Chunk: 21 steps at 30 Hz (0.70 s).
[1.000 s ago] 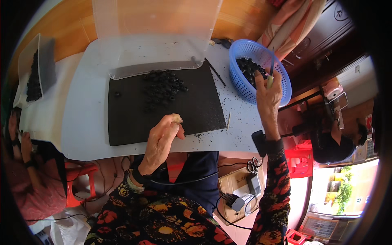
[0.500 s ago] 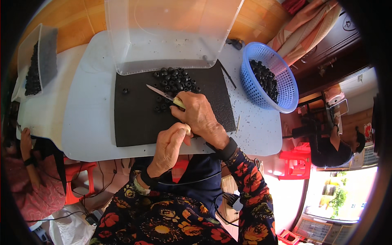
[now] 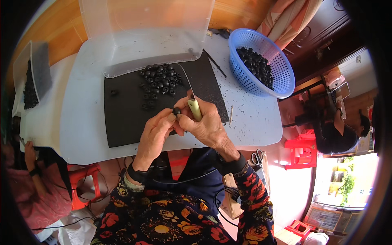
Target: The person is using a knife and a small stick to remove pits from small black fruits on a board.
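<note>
Between the fingertips of both hands is a small round black rubber-looking piece. My left hand is closed on it from the left. My right hand grips a knife by its pale green handle, with the thumb up against the black piece. The knife's thin blade points away from me, over the dark mat. Just beyond my hands lies a pile of similar black pieces, some showing a hole. A single piece sits apart at the mat's left.
Under the pile is a black mat on a pale table. A clear plastic bin stands at the back. To the right are a blue basket of black pieces, a dark stick and crumbs. Another person's hand is at far left.
My hands have come up and the knife blade has swung from pointing left to pointing away. The black piece now shows between my fingertips. The whole view has shifted slightly.
</note>
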{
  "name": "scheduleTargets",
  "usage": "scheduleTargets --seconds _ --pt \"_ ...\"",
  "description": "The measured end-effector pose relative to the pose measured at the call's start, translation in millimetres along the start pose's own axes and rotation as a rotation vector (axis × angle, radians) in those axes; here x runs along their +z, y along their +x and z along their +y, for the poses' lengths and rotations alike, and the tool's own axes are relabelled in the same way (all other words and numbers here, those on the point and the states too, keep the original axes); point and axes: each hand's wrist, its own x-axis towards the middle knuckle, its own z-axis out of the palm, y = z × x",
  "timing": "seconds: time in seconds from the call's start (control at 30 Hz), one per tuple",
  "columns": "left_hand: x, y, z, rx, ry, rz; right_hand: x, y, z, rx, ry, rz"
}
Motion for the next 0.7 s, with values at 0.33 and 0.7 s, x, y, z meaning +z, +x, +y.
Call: scheduleTargets --seconds 0.33,0.7 --pt "5.8 -0.5 -6.4 -0.081 -0.166 -0.178 -3.9 -14.0 39.0 -0.229 0.215 0.002" --pt "19.5 -5.7 -8.5 0.194 0.379 -0.012 4.5 -54.5 46.9 -0.187 -0.352 0.372"
